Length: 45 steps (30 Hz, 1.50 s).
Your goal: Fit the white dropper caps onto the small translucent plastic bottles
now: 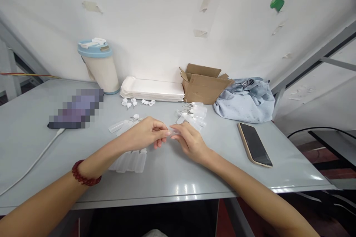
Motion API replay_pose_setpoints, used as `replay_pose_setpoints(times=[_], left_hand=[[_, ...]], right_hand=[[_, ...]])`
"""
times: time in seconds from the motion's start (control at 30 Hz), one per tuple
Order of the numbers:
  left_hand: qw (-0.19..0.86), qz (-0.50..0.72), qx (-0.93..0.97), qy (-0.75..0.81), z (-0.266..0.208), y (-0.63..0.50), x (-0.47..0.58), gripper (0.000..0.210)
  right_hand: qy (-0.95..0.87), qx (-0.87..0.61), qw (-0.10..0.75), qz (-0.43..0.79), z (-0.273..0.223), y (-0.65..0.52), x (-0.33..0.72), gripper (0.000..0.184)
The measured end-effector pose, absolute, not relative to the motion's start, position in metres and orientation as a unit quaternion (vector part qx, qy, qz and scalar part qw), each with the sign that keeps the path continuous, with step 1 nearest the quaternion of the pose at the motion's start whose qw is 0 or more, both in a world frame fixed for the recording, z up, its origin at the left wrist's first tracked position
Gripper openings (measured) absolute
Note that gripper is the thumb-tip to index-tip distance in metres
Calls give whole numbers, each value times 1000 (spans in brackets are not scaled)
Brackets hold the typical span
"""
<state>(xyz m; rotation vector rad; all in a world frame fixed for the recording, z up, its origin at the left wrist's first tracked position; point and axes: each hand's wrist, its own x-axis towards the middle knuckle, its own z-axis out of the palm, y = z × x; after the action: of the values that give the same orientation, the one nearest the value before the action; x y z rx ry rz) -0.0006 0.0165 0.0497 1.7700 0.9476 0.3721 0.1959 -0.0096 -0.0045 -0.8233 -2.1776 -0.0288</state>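
Over the middle of the table, my left hand [151, 133] and my right hand [191, 143] meet fingertip to fingertip. Between them shows a bit of a small translucent plastic bottle [174, 132]. My right fingers are closed round it, while my left thumb and forefinger pinch its left end; most of it is hidden. Beneath my left wrist, similar bottles [129, 161] lie side by side, partly covered by the forearm. Behind that wrist are more loose bottles [119, 126]. Beyond my right hand lies a pile of bottles with needle tips [196, 113].
Several white needle-tip caps [135, 102] lie before a stack of white trays or sheets [155, 88]. An open cardboard box [204, 87], a blue cloth bag [244, 102] and a lidded cup [100, 68] stand along the wall. Phones lie left [78, 109] and right [254, 144].
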Motion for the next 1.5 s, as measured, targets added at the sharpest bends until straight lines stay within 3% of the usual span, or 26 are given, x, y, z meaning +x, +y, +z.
replay_pose_setpoints(times=[0.23, 0.5, 0.63, 0.97, 1.3, 1.5], left_hand=[[503, 191, 721, 436, 50, 16, 1, 21], [593, 181, 666, 415, 51, 16, -1, 37], [576, 174, 684, 412, 52, 15, 1, 41], [497, 226, 724, 422, 48, 12, 3, 24], [493, 172, 742, 421, 45, 15, 5, 46], [438, 191, 767, 428, 43, 11, 7, 38]], right_hand=[[-850, -357, 387, 23, -9, -9, 199, 23], [-829, -362, 426, -17, -3, -11, 197, 17], [-824, -354, 441, -24, -2, -12, 196, 13], [-765, -424, 429, 227, 2, -15, 196, 10], [-804, -400, 416, 145, -1, -19, 195, 13], [-753, -432, 403, 290, 4, -18, 195, 14]])
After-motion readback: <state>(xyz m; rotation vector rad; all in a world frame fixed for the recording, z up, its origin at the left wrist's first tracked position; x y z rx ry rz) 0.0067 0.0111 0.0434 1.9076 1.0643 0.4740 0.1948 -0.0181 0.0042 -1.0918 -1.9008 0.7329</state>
